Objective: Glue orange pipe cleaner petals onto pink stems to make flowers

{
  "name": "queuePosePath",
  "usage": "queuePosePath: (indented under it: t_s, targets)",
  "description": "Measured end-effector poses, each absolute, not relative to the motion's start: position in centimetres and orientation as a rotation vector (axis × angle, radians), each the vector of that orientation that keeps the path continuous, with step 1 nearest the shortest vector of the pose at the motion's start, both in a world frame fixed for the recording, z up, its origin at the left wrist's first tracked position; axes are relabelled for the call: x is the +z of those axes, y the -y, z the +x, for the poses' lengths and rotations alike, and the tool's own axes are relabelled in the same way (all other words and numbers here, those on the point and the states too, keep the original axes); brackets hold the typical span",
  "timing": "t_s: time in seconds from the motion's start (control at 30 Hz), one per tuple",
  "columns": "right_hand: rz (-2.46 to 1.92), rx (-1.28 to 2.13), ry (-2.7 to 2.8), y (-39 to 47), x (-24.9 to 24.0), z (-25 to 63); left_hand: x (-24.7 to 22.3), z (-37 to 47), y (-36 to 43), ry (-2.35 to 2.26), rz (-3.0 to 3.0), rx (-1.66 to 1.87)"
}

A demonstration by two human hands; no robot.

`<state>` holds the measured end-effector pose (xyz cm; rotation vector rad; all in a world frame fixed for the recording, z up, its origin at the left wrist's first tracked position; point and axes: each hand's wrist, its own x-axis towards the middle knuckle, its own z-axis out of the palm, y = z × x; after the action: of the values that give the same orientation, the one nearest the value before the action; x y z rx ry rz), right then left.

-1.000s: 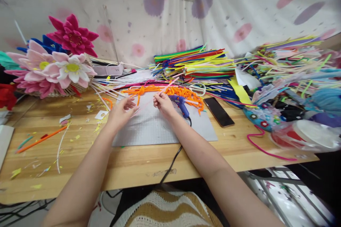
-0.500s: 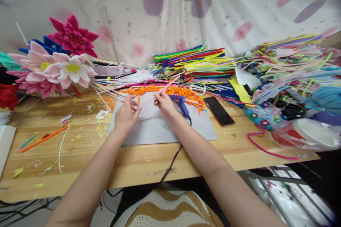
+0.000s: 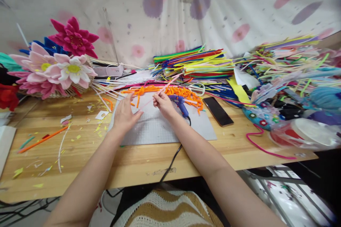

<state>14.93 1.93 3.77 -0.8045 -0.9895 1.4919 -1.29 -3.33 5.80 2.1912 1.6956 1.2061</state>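
My right hand (image 3: pixel 162 103) pinches a pale pink pipe cleaner (image 3: pixel 169 82) above the grey mat (image 3: pixel 151 131). The strip slants from upper right down toward my left hand (image 3: pixel 125 113). That hand has its thumb and fingers apart, and the faint lower end of the strip lies close to its thumb tip. Behind both hands, a bundle of orange pipe cleaner pieces (image 3: pixel 186 94) rests along the mat's back edge, many of them bent. A blue glue gun (image 3: pixel 181 105) lies just right of my right hand, its black cord running to the table's front.
A phone (image 3: pixel 218 111) lies right of the mat. Coloured pipe cleaner bundles (image 3: pixel 197 62) line the back, with scissors (image 3: pixel 197 88) among them. Felt-like flowers (image 3: pixel 71 69) stand at left. An orange strip (image 3: pixel 44 139) and paper scraps lie on the table (image 3: pixel 87 163).
My left hand has opened wider, its fingers spreading away from the thumb. My right hand keeps its pinch on the pink pipe cleaner, nearly in the same spot.
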Motion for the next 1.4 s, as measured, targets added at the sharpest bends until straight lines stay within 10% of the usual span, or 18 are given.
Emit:
queuePosePath:
  t_s: [0.2, 1.4]
  targets:
    - [-0.734, 1.561, 1.018, -1.6, 4.0, 15.2, 6.1, -3.6, 1.6, -1.624, 1.683, 1.532]
    - [-0.991, 1.474, 1.094, -1.0, 4.0, 14.3, 6.4, 0.0, 3.0, -2.029, 1.981, 0.901]
